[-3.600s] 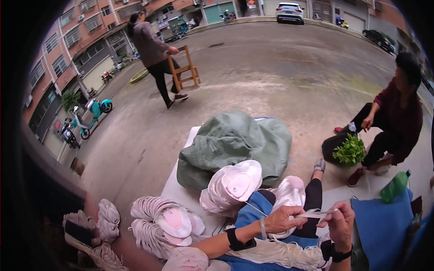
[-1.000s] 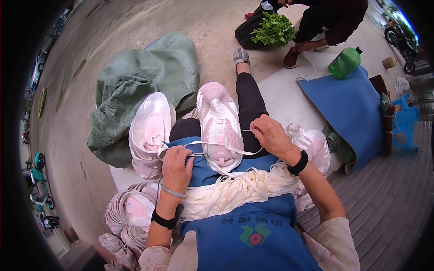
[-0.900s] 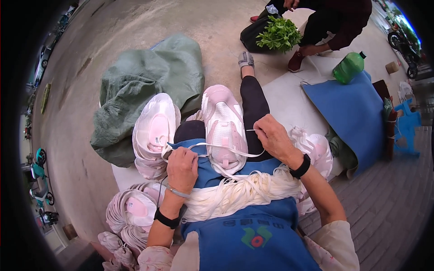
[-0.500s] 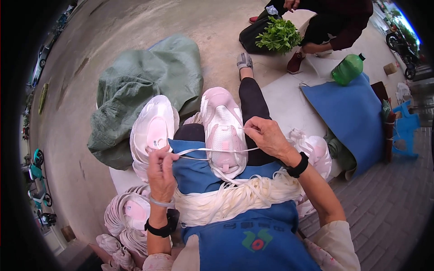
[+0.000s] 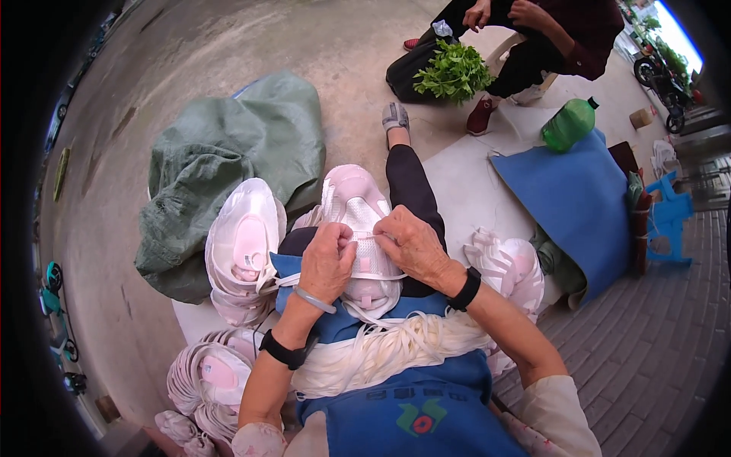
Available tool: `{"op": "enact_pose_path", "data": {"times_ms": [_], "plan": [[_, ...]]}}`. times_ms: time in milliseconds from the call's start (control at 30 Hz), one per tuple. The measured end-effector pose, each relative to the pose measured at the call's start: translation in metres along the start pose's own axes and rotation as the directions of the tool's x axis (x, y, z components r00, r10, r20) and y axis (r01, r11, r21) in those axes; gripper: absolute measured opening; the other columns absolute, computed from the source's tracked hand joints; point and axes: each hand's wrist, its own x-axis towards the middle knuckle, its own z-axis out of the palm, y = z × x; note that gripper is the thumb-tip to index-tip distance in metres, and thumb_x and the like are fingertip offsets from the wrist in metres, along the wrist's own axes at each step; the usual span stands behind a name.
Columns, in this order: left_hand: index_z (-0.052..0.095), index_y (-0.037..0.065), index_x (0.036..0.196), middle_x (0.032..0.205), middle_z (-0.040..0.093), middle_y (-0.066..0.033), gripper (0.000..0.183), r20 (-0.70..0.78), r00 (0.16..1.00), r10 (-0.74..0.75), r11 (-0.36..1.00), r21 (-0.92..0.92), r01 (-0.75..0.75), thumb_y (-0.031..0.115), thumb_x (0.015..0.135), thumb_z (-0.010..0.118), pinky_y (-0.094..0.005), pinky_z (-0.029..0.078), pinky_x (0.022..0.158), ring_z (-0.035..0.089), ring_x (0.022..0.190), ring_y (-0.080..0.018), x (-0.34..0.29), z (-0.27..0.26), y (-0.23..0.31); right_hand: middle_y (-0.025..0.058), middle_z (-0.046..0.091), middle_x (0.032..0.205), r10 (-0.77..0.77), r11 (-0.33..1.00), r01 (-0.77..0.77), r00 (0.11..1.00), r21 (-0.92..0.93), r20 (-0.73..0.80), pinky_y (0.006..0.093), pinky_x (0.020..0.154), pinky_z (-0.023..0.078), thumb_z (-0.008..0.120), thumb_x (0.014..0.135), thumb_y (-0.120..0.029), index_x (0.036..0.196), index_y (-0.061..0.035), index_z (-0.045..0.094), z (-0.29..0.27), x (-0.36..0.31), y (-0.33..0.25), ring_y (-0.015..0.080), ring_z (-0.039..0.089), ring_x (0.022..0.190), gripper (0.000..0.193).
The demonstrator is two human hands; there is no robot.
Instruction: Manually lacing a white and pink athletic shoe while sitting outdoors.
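Since half a second ago, the left hand has come in from beside the shoe, and both hands now meet over its middle; the right hand has also shifted inward across it. Beneath them, the pink-and-white mesh shoe upper lies lengthwise on the person's lap, toe pointing away. The right hand has thumb and forefinger pinched together on the flat white fabric lace, which crosses the lower part of the shoe. The left hand is curled, thumb near its fingers; whether it grips the lace cannot be told.

A thick bundle of cream-white laces spans the lap, over a blue cloth apron. To the left stands a nested stack of white-and-pink shoe uppers, just beside a crumpled grey-green woven sheet. At the right, a green plastic bottle rests on a blue sheet, near a blue plastic stool.
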Motion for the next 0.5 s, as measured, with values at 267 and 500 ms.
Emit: {"op": "enact_pose_path", "data": {"times_ms": [267, 500], "plan": [[0.051, 0.001, 0.093, 0.085, 0.055, -0.0154, 0.019, -0.014, 0.999, 0.035, 0.993, 0.115, -0.033, 0.009, 0.082, 0.064, -0.0409, 0.047, 0.067, 0.057, 0.074, -0.0322, -0.002, 0.001, 0.003, 0.0170, 0.057, 0.081, 0.013, 0.999, -0.012, 1.000, 0.030, -0.016, 0.0404, 0.070, 0.048, 0.060, 0.080, -0.007, 0.084, -0.0008, 0.062, 0.002, 0.003, 0.000, 0.0346, 0.059, 0.077, 0.008], [0.045, 0.002, 0.090, 0.076, 0.056, -0.0181, 0.018, 0.049, 0.991, -0.121, 0.982, 0.150, 0.112, 0.016, 0.090, 0.057, -0.0475, 0.044, 0.065, 0.057, 0.073, -0.0394, -0.018, 0.003, -0.010, 0.0195, 0.058, 0.080, 0.000, 0.998, 0.001, 1.000, 0.067, -0.013, 0.0427, 0.069, 0.048, 0.060, 0.079, -0.008, 0.079, 0.0003, 0.060, 0.013, 0.002, 0.003, 0.0372, 0.059, 0.075, 0.008]]}}
